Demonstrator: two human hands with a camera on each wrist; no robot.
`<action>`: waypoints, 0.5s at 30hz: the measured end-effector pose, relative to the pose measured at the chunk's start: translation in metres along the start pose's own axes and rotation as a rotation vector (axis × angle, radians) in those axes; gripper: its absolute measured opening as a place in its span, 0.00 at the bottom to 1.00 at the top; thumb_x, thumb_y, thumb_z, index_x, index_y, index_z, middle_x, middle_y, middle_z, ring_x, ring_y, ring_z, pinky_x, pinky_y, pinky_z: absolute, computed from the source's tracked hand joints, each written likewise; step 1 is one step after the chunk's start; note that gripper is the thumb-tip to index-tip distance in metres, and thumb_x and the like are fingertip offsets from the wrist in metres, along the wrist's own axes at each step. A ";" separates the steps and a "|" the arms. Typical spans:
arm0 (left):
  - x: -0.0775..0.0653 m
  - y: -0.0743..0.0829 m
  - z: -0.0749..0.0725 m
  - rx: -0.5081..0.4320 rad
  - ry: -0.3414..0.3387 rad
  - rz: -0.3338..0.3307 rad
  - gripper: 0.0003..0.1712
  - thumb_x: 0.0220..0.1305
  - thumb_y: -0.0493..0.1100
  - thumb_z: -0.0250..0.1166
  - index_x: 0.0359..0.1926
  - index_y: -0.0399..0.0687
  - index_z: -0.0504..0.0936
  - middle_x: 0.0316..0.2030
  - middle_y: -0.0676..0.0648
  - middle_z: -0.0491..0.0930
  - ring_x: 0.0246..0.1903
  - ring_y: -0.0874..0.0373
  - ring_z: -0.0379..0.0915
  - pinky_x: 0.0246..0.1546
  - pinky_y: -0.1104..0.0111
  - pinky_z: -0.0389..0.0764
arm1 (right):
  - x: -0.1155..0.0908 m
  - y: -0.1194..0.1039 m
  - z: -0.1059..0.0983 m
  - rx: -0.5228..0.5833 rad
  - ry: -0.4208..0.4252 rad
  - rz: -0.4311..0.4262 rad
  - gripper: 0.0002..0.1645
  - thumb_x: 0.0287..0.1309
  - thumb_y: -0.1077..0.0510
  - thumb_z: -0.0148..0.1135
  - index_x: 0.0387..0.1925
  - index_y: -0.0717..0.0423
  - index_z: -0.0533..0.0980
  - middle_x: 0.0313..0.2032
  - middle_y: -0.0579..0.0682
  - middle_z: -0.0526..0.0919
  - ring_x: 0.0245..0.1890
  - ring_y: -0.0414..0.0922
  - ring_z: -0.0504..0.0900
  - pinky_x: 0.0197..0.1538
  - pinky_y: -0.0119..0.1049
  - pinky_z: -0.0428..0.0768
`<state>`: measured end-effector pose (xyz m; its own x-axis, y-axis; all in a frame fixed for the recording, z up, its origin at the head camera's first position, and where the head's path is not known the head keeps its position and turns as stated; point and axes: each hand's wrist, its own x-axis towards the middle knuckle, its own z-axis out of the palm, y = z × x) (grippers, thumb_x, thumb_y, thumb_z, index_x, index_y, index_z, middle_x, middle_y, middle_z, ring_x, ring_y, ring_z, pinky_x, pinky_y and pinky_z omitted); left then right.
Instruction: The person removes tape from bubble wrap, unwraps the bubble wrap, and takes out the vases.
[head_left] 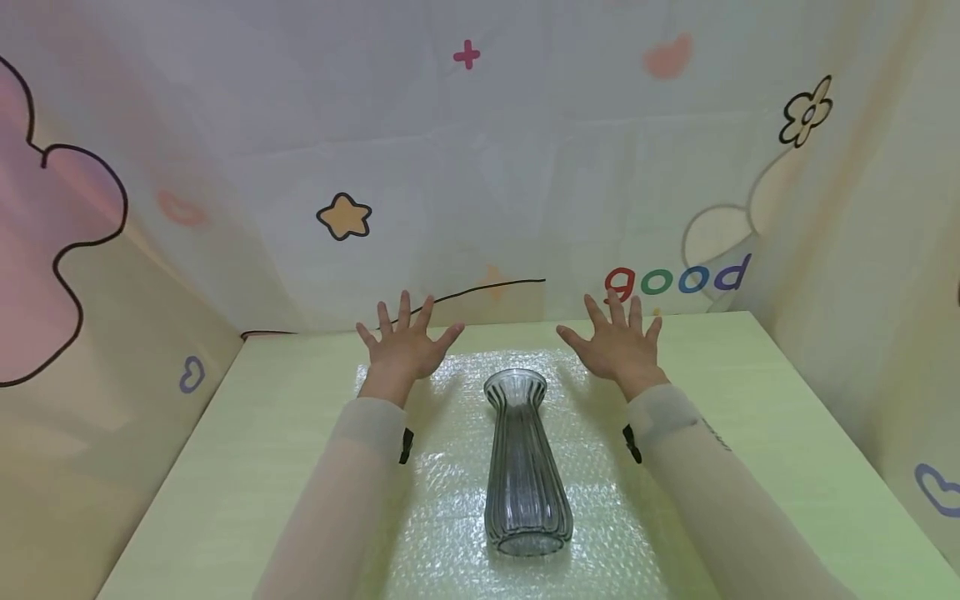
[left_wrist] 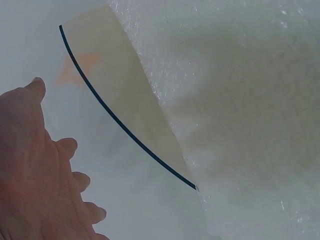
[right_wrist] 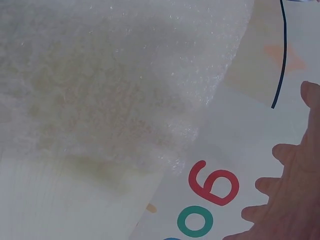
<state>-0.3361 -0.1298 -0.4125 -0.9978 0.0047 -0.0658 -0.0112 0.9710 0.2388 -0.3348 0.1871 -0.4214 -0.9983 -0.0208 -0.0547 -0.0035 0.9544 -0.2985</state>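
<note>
A clear ribbed glass vase [head_left: 527,467] lies on its side on a sheet of bubble wrap [head_left: 442,508], its flared mouth toward the back wall and its base toward me. To the left of the mouth, my left hand [head_left: 405,346] is held out with fingers spread and nothing in it. My right hand [head_left: 618,346] mirrors it on the other side, fingers also spread and holding nothing. Both hands appear raised over the far part of the table, apart from the vase. The wrist views show each palm's edge and fingers, but not the vase.
The pale table [head_left: 247,467] carries the bubble wrap down its middle. A printed cloth [head_left: 480,183] with a star, hearts and the word "good" hangs along the back edge, and similar cloth walls [head_left: 885,250] stand at both sides.
</note>
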 end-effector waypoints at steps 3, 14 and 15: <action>-0.001 -0.001 -0.001 -0.005 -0.001 -0.006 0.51 0.68 0.84 0.35 0.84 0.70 0.39 0.84 0.45 0.26 0.80 0.31 0.18 0.71 0.27 0.24 | -0.001 0.000 0.000 0.001 -0.009 0.001 0.56 0.67 0.18 0.35 0.84 0.41 0.39 0.83 0.61 0.30 0.80 0.68 0.22 0.72 0.76 0.23; -0.011 0.003 -0.004 -0.028 -0.110 0.005 0.54 0.67 0.84 0.36 0.84 0.68 0.38 0.84 0.40 0.32 0.80 0.27 0.28 0.73 0.28 0.32 | -0.007 -0.003 -0.003 -0.001 -0.054 -0.025 0.59 0.66 0.17 0.36 0.84 0.44 0.41 0.83 0.63 0.31 0.80 0.70 0.25 0.71 0.76 0.24; -0.012 0.003 -0.004 -0.045 -0.125 0.015 0.54 0.67 0.84 0.36 0.84 0.67 0.38 0.84 0.39 0.34 0.80 0.27 0.31 0.74 0.29 0.35 | -0.008 -0.003 -0.003 0.001 -0.067 -0.028 0.59 0.66 0.17 0.37 0.84 0.45 0.41 0.83 0.63 0.31 0.80 0.70 0.26 0.72 0.76 0.25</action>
<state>-0.3239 -0.1276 -0.4074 -0.9821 0.0519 -0.1813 -0.0017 0.9590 0.2836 -0.3270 0.1856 -0.4169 -0.9917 -0.0678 -0.1097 -0.0317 0.9528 -0.3020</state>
